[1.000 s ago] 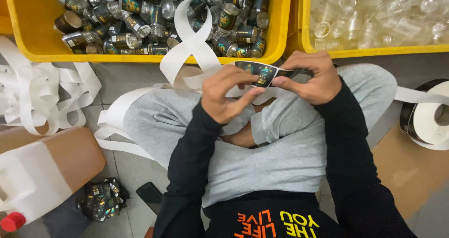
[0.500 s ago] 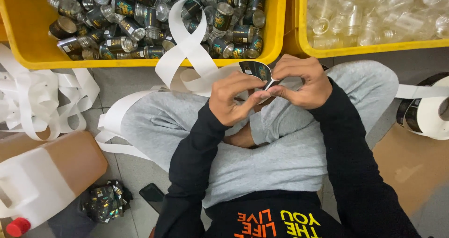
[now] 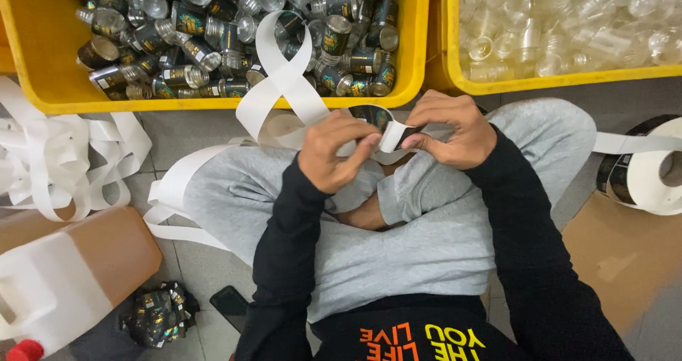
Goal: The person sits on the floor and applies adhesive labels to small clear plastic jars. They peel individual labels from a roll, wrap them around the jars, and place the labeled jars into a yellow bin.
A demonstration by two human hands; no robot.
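Head camera, looking down at a person seated cross-legged on the floor: the left hand (image 3: 332,153) and right hand (image 3: 453,129) meet above the knees, both grasping one small jar (image 3: 372,115) with a dark printed label. The left fingers curl round its near side; the right thumb and fingertips pinch a white paper strip (image 3: 391,137) against the jar's right edge. The jar's open mouth faces the camera and most of its body is hidden by the fingers.

From the hands a loop of white backing tape (image 3: 284,77) rises to the left and curls over the rim of a yellow crate (image 3: 213,105), which is filled with labelled jars (image 3: 334,38) lying at all angles. Just to its right stands a second yellow crate (image 3: 540,84) holding clear unlabelled jars (image 3: 526,31). More tape runs from the right hand's side across the grey knee to a label roll (image 3: 643,166) on the floor at the right edge.

At the left, spent tape lies in a loose heap (image 3: 57,155). Below it sits a white jug (image 3: 42,290) with a red cap, against a brown cardboard box (image 3: 106,251), with a dark bundle of labels (image 3: 158,315) beside a black phone (image 3: 231,308).
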